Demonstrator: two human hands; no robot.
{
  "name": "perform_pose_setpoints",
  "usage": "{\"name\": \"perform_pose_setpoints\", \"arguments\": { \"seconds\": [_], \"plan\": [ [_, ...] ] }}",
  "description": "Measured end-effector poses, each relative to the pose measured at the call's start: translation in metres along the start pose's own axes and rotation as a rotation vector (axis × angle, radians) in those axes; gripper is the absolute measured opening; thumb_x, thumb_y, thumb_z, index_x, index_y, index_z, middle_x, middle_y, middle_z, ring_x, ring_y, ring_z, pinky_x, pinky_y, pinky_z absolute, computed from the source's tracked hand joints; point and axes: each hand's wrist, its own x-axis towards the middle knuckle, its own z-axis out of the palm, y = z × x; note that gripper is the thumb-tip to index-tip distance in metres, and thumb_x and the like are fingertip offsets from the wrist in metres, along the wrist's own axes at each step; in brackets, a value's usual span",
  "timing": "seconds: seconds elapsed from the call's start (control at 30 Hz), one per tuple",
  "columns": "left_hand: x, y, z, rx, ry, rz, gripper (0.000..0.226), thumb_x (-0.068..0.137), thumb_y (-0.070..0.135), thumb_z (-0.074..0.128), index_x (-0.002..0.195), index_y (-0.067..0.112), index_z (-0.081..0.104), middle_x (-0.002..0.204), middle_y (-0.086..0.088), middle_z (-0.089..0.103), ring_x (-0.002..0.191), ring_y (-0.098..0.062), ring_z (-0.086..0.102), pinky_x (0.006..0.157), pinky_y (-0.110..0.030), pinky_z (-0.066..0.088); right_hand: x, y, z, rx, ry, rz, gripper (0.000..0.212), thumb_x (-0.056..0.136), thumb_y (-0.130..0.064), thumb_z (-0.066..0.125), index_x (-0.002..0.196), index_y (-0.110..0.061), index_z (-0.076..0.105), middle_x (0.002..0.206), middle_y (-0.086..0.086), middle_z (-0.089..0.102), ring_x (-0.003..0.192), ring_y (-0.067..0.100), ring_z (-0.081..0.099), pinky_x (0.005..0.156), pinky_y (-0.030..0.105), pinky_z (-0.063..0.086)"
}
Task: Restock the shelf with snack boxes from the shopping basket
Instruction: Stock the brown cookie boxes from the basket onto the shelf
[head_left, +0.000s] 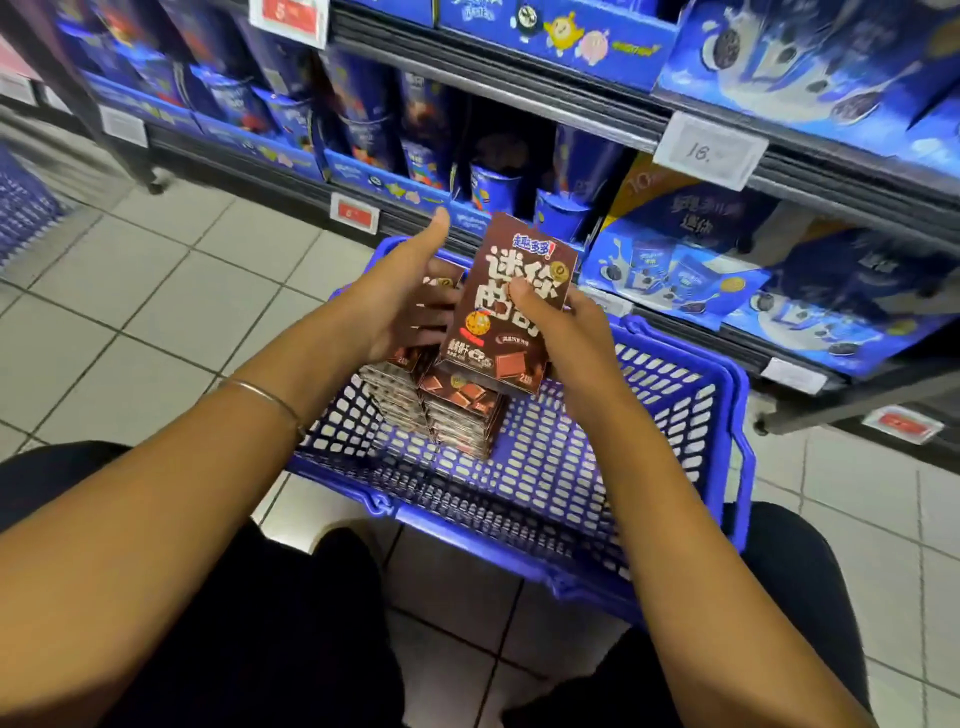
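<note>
Main risk I see: the right hand (561, 332) only pinches the tall brown snack box (519, 249), thumb on the front and fingers behind, right over the basket (737, 395). If it slips, it probably knocks over the stacks (462, 415) below. The left hand (400, 296) curls its fingers around a second box (441, 283), thumb sticking up. The shelf (571, 111) looks packed with blue products, so squeezing these in could get awkward. Count: two boxes lifted, two stacks in one basket; boxes per stack are too blurry to count.

The left hand (402, 299) and right hand (569, 338) are bare, forearms too. A thin silver bangle (265, 397) rings the left wrist. Black trousers (249, 623) cover both legs.
</note>
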Motion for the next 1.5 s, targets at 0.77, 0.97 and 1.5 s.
{"name": "perform_pose_setpoints", "arguments": {
  "seconds": [0.77,0.97,1.5],
  "plan": [
    [-0.031,0.049,-0.032,-0.529,0.066,0.194,0.063,0.103,0.068,0.040,0.105,0.014,0.072,0.094,-0.012,0.081,0.077,-0.028,0.080,0.062,-0.041,0.064,0.035,0.056,0.111,-0.840,0.111,0.079,0.088,0.079,-0.082,0.057,0.145,-0.024,0.043,0.143,0.009,0.044,0.121,0.036,0.059,0.079,0.035,0.043],
    [-0.027,0.048,-0.039,-0.575,0.156,0.177,0.060,0.108,0.062,0.035,0.104,0.015,0.072,0.093,-0.010,0.081,0.073,-0.025,0.079,0.064,-0.042,0.065,0.017,0.066,0.080,-0.856,0.142,-0.015,0.068,0.088,-0.062,0.063,0.144,-0.026,0.048,0.145,0.009,0.045,0.136,0.033,0.043,0.105,0.049,0.045],
    [-0.024,0.037,-0.023,-0.500,0.114,0.134,0.062,0.105,0.066,0.036,0.103,0.016,0.074,0.092,-0.009,0.082,0.074,-0.026,0.080,0.057,-0.041,0.063,-0.028,0.037,-0.002,0.079,0.310,0.054,0.029,0.103,-0.030,0.059,0.131,-0.024,0.062,0.116,-0.003,0.070,0.088,0.007,0.068,0.072,0.025,0.051]
  ]
}}
